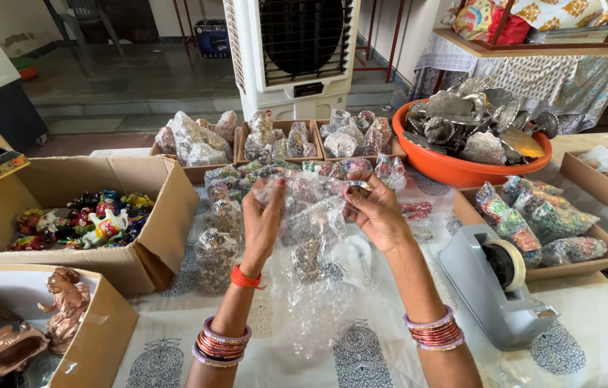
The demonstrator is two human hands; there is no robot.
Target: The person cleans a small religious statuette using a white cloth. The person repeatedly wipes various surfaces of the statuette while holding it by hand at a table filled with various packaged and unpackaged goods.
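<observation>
A sheet of clear bubble wrap (318, 266) held up at centre above the printed tablecloth (606, 338), its top edge pinched by the closed fingers of the left hand (264, 215) and the right hand (376, 212), grey tape dispenser (498, 284) set near right, cardboard box of painted figurines (66, 215) placed left, orange basin (462, 169) seen far right.

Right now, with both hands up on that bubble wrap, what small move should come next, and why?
Probably fold the loose lower part of the bubble wrap up around the small item inside. The left hand and right hand pinch only its top edge, the sheet hangs open to the table, and the tape dispenser waits alongside.
</observation>
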